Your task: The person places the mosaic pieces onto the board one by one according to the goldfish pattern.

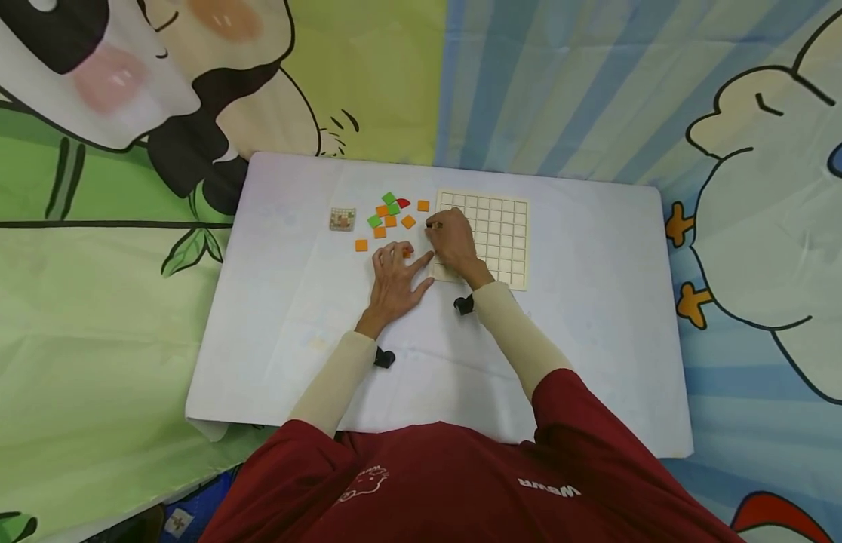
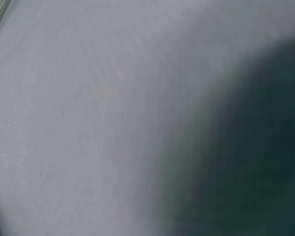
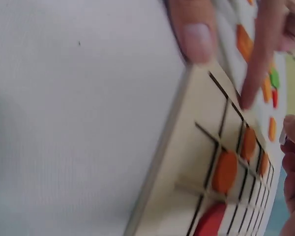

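In the head view, my left hand [image 1: 394, 285] lies spread on the table, an orange tile [image 1: 407, 254] under its fingertips. Its thumb and index finger reach the near-left corner of the pale gridded board [image 1: 502, 241]; the right wrist view shows the thumb [image 3: 198, 42] against that corner. Over the board's left side, my right hand [image 1: 452, 240] pinches a small piece, mostly hidden, dark and pale where it shows. Orange pieces [image 3: 225, 172] and a red piece [image 3: 210, 221] sit in the board's squares. The left wrist view holds only blurred white cloth and a dark shape.
Left of the board lie several loose orange tiles [image 1: 361, 246], green tiles [image 1: 374, 221] and a red rounded piece [image 1: 404, 203]. A small patterned square [image 1: 342, 219] lies farther left. White cloth covers the table [image 1: 597, 317]; cartoon-printed sheets [image 1: 563, 83] surround it.
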`<action>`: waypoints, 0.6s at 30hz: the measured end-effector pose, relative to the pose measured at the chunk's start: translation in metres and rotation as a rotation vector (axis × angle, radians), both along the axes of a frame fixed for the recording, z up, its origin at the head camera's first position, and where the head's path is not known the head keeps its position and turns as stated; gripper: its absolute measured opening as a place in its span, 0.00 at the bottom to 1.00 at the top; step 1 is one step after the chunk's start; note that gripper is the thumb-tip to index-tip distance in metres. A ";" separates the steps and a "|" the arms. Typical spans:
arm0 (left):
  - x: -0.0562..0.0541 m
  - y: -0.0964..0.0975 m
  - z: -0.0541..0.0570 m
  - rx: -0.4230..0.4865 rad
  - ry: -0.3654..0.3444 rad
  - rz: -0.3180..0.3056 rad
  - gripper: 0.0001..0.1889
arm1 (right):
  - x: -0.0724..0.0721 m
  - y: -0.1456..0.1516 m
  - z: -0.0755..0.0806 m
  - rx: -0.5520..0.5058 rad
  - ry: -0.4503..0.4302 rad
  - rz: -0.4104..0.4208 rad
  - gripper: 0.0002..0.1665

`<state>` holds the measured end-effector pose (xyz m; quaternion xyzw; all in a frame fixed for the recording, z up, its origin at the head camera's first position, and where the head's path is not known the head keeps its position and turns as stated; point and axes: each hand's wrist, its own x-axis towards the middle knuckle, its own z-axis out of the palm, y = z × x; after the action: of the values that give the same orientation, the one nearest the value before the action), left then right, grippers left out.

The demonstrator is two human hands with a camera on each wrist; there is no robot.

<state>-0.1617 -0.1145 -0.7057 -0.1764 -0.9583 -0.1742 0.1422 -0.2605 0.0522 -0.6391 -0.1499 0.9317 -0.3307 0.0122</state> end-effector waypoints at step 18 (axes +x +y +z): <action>0.001 0.005 -0.002 0.015 -0.017 0.005 0.30 | 0.031 0.099 -0.005 -0.126 0.042 -0.144 0.07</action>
<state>-0.1602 -0.1091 -0.7076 -0.1714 -0.9586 -0.1825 0.1360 -0.2296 0.1510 -0.6441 -0.0897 0.9175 -0.3853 -0.0406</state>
